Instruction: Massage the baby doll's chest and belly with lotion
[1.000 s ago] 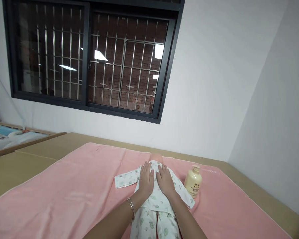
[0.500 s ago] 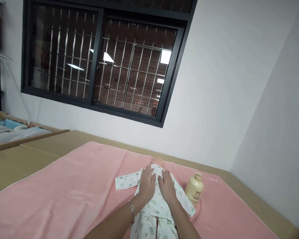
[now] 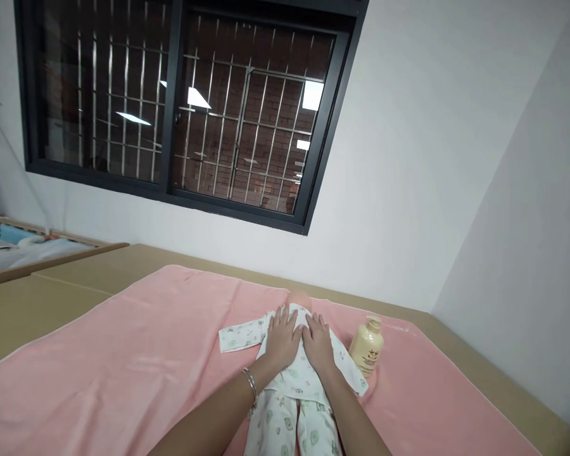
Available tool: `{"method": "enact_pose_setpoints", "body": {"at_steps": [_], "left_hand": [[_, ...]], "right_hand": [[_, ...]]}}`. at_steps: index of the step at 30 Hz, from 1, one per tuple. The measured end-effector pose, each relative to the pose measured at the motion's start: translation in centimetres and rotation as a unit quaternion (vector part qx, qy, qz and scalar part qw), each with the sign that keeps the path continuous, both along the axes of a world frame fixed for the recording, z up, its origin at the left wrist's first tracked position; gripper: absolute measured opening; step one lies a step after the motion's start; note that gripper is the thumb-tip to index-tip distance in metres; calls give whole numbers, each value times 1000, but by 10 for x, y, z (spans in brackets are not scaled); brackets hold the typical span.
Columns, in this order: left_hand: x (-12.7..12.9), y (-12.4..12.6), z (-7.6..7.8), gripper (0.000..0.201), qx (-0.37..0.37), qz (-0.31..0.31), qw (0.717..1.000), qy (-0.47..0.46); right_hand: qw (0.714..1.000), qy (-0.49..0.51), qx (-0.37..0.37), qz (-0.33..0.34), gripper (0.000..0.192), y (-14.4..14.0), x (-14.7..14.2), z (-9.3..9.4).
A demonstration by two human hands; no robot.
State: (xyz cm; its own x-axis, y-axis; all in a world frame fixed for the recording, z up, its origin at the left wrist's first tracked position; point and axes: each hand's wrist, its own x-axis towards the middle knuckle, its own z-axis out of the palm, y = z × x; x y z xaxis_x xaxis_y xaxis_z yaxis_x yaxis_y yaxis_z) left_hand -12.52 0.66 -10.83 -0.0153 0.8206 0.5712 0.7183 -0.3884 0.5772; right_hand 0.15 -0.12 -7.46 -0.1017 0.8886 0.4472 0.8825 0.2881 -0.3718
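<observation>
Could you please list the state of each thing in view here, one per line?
Left hand: open, flat on the doll's chest.
Right hand: open, flat on the doll's chest, beside the left.
Baby doll: lying on the towel, dressed in printed pyjamas, one sleeve spread out.
Pump bottle: upright on the towel, closed, untouched.
Pink towel: spread flat.
Window: shut, barred.
Bracelet: worn on the left wrist.
</observation>
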Motion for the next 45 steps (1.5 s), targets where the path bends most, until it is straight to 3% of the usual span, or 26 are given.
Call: {"method": "enact_pose_setpoints", "body": {"at_steps": [7,11,14,16,21,27,33,41,45], "left_hand": [[-2,3,0,50,-42,5,999,16],[-6,12,6,44,-56,6,998,-22],[-3,19,7,44,-59,14,998,-35],[1,21,4,41,-58,37,997,-37],[7,15,-5,59,-72,104,991,-37],[5,15,-3,46,-46,76,996,18],[1,8,7,40,-33,43,998,27],[1,-7,15,31,-52,122,990,46],[1,-4,13,33,-35,87,994,55]], "right_hand": [[997,-43,-29,53,50,4,2,6],[1000,-9,0,-1,39,-7,-3,8],[998,32,4,-53,41,-11,-4,4],[997,46,10,-58,44,-7,-3,-1],[999,26,-23,-36,52,12,2,-6],[998,13,-50,-35,54,22,5,-5],[999,-16,-33,-27,47,13,2,-2],[994,-30,-1,-109,39,-10,-6,6],[996,-43,0,-80,37,-5,-4,7]]}}
